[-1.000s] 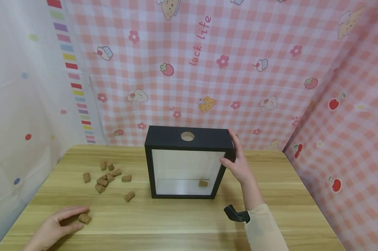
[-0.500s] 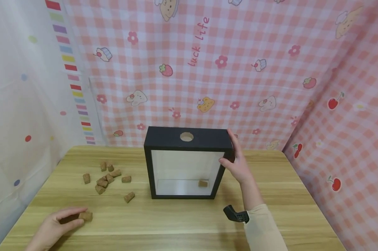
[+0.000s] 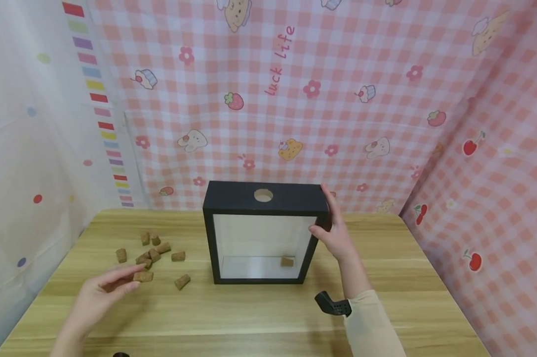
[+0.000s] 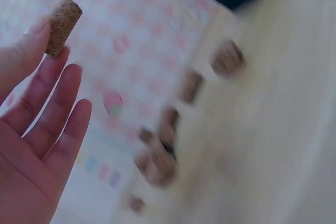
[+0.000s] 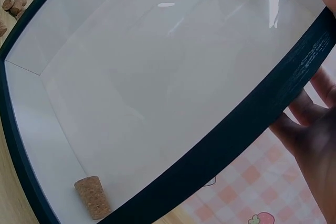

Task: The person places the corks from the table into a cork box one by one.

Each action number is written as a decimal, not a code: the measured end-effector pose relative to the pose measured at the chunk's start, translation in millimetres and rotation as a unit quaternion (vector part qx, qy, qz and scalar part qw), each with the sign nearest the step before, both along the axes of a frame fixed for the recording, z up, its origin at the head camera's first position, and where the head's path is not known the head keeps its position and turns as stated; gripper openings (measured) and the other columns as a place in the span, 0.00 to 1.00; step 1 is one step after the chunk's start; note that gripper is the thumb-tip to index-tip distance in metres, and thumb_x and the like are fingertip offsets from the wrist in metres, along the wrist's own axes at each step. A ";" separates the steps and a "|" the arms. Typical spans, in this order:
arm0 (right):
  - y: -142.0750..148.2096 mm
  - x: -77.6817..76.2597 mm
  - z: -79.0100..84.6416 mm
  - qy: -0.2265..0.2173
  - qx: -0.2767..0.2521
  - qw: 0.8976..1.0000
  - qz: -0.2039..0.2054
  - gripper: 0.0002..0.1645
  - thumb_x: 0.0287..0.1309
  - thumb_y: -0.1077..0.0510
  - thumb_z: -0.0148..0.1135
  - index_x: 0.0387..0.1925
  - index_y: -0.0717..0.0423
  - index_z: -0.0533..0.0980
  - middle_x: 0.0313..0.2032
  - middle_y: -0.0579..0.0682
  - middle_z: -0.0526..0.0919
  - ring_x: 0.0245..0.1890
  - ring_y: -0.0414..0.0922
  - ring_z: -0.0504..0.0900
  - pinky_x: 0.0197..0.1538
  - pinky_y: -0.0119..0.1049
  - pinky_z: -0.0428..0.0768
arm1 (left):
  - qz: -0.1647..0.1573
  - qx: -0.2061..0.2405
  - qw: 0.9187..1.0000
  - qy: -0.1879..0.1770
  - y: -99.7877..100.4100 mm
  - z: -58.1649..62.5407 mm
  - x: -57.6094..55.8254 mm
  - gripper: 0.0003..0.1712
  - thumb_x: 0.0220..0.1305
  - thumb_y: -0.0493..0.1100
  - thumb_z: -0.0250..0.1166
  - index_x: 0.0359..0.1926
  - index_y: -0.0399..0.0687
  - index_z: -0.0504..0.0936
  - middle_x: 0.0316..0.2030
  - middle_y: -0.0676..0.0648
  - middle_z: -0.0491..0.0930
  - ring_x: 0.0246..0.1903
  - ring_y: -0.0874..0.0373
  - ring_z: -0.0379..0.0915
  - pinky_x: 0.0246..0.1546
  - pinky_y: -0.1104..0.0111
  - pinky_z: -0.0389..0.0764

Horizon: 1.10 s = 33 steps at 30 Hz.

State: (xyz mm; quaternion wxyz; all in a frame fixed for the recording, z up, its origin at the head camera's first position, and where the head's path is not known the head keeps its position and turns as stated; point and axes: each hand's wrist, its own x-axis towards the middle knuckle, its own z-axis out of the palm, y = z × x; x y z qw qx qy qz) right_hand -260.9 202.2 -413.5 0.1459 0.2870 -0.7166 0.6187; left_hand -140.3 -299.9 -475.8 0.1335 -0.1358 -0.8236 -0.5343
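A cork (image 4: 64,24) is pinched between thumb and fingertips of my left hand (image 3: 99,293), raised over the table just in front of the scattered corks. My right hand (image 3: 337,235) grips the upper right side of a black box frame (image 3: 232,196), thumb on the front edge and fingers around the side. The box stands upright, with a round hole (image 3: 264,195) in its top and a see-through front. Inside it, one cork (image 5: 93,198) lies on the white floor at the right end.
Several loose corks (image 3: 154,255) lie on the wooden table (image 3: 250,317) left of the box, one of them (image 3: 182,281) nearer the front. A checked cloth (image 3: 259,124) hangs close behind the box. A dark round thing (image 3: 121,354) shows at the bottom edge.
My left hand closed its fingertips on a cork at the front left, then lifted it and carried it forward and to the right. The right hand keeps its hold on the box.
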 end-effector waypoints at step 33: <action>-0.9 1.5 1.1 -0.019 -0.007 1.000 0.007 0.56 0.58 0.45 0.72 0.78 0.44 0.50 0.78 0.48 0.44 0.76 0.49 0.37 0.70 0.65 0.43 | -0.151 0.048 0.971 0.179 124.7 173.3 -61.2 0.19 0.58 0.24 0.68 0.52 0.32 0.83 0.46 0.45 0.81 0.48 0.57 0.75 0.50 0.70 0.79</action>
